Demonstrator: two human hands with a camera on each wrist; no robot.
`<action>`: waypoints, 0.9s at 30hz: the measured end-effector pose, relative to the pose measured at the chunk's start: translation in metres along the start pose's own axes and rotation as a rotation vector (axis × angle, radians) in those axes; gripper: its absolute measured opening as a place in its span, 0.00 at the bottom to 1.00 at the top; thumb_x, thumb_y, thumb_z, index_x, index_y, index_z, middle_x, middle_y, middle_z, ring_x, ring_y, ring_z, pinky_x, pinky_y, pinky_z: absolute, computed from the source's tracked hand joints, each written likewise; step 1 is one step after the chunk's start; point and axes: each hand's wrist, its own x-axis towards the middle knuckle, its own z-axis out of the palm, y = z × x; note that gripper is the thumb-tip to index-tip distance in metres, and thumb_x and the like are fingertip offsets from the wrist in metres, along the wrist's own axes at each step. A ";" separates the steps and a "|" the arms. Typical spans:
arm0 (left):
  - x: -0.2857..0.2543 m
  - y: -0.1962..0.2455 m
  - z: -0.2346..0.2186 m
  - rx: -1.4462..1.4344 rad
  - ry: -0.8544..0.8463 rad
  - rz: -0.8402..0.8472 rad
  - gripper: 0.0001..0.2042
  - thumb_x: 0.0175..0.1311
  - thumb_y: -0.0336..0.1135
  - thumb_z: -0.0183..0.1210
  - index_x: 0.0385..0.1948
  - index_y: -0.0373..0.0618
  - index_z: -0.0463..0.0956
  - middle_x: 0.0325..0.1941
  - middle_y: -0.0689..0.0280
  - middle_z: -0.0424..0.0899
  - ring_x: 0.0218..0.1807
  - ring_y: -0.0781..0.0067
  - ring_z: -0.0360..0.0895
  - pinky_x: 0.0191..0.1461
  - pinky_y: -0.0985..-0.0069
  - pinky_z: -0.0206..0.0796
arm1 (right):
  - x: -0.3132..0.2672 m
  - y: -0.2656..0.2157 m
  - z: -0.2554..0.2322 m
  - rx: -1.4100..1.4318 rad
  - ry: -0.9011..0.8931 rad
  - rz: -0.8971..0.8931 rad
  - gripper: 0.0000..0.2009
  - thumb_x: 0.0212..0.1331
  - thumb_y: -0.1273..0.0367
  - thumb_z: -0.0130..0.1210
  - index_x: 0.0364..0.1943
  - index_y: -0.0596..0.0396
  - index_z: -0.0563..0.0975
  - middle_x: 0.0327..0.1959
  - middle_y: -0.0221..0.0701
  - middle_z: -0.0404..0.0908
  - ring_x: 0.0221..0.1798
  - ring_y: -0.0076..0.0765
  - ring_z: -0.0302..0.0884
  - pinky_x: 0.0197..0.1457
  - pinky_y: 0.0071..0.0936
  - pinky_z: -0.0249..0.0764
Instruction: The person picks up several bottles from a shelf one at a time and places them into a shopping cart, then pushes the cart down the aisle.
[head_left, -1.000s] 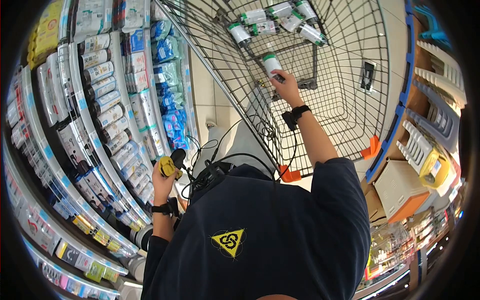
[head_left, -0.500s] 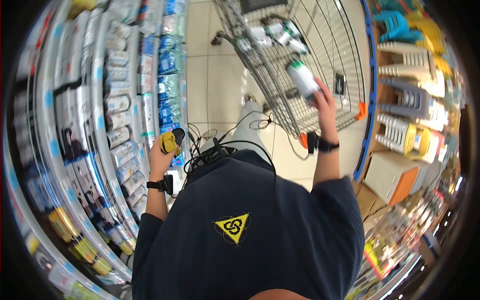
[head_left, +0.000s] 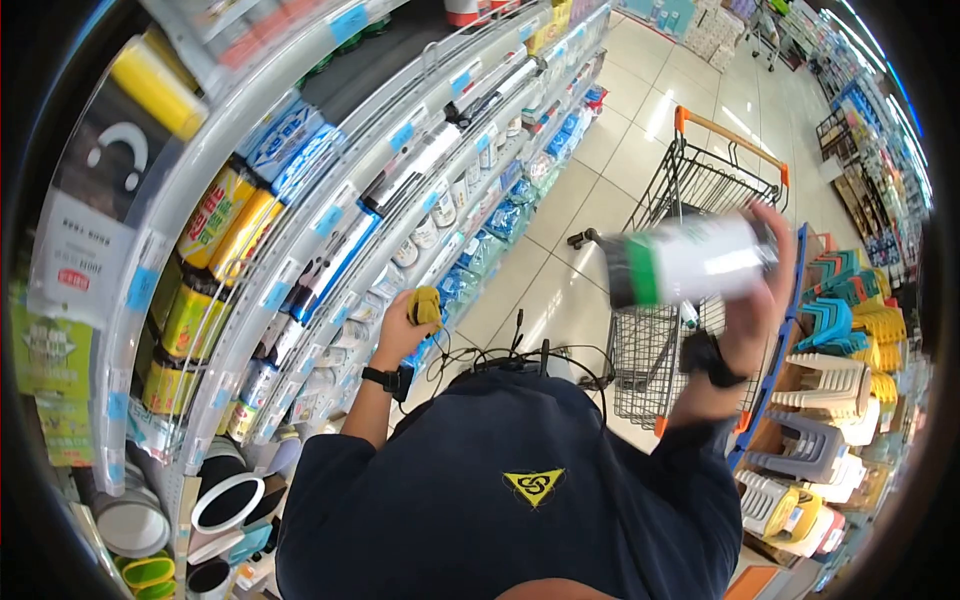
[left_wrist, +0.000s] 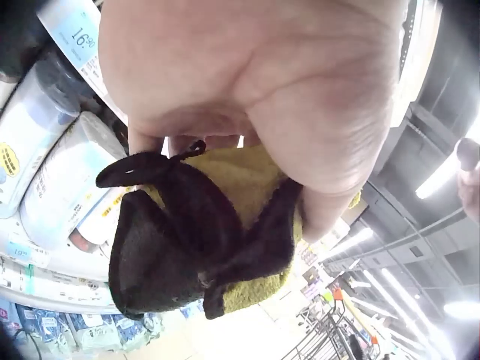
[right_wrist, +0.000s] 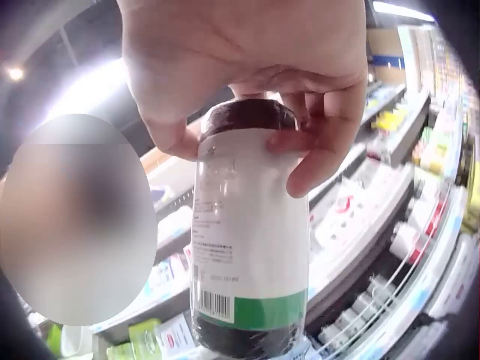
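My right hand (head_left: 757,310) holds a wrapped dark roll (head_left: 690,262) with a white and green label, raised in front of the shopping cart. In the right wrist view the fingers and thumb grip the roll (right_wrist: 251,217) by its dark top end, and a barcode shows near the green band. My left hand (head_left: 398,330) grips a bunched yellow cloth (head_left: 426,303) beside the shelves. Black straps (left_wrist: 195,247) cross this cloth in the left wrist view, and the palm hides part of it.
Long shelves (head_left: 330,220) of packaged goods run along the left. Behind the roll stands the wire shopping cart (head_left: 637,385). Stacked plastic stools (head_left: 825,385) line the right side. Black cables (head_left: 500,355) hang at the waist, above the tiled floor (head_left: 560,220).
The right hand has lifted the roll up out of the cart and brought it closer to the head camera. The view has swung towards the shelves. The left hand keeps the yellow cloth.
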 end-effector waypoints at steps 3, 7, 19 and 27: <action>-0.009 -0.011 -0.003 -0.053 0.127 -0.003 0.23 0.47 0.29 0.71 0.48 0.39 0.79 0.48 0.58 0.80 0.49 0.58 0.80 0.55 0.68 0.71 | 0.070 0.017 0.084 0.158 -0.353 -0.060 0.27 0.56 0.65 0.59 0.61 0.58 0.71 0.53 0.35 0.78 0.55 0.32 0.76 0.59 0.29 0.71; -0.041 -0.005 -0.009 -0.035 0.239 -0.069 0.22 0.49 0.28 0.71 0.48 0.35 0.77 0.48 0.57 0.80 0.49 0.62 0.80 0.55 0.70 0.71 | 0.115 0.052 0.196 0.510 -0.314 0.336 0.27 0.62 0.66 0.58 0.64 0.60 0.65 0.48 0.40 0.77 0.43 0.40 0.82 0.41 0.38 0.86; -0.145 -0.032 0.042 -0.070 0.831 -0.458 0.20 0.53 0.31 0.71 0.45 0.33 0.75 0.39 0.59 0.83 0.41 0.68 0.81 0.47 0.71 0.74 | 0.206 0.133 0.352 0.306 -0.375 -0.167 0.31 0.47 0.57 0.71 0.52 0.61 0.73 0.45 0.39 0.83 0.42 0.35 0.83 0.45 0.29 0.77; -0.129 -0.004 0.084 -0.068 0.972 -0.518 0.19 0.54 0.30 0.70 0.45 0.34 0.74 0.38 0.61 0.82 0.40 0.72 0.80 0.45 0.73 0.74 | 0.263 0.145 0.425 -0.220 -0.465 -0.790 0.20 0.56 0.54 0.59 0.49 0.48 0.80 0.51 0.37 0.82 0.55 0.51 0.77 0.57 0.43 0.74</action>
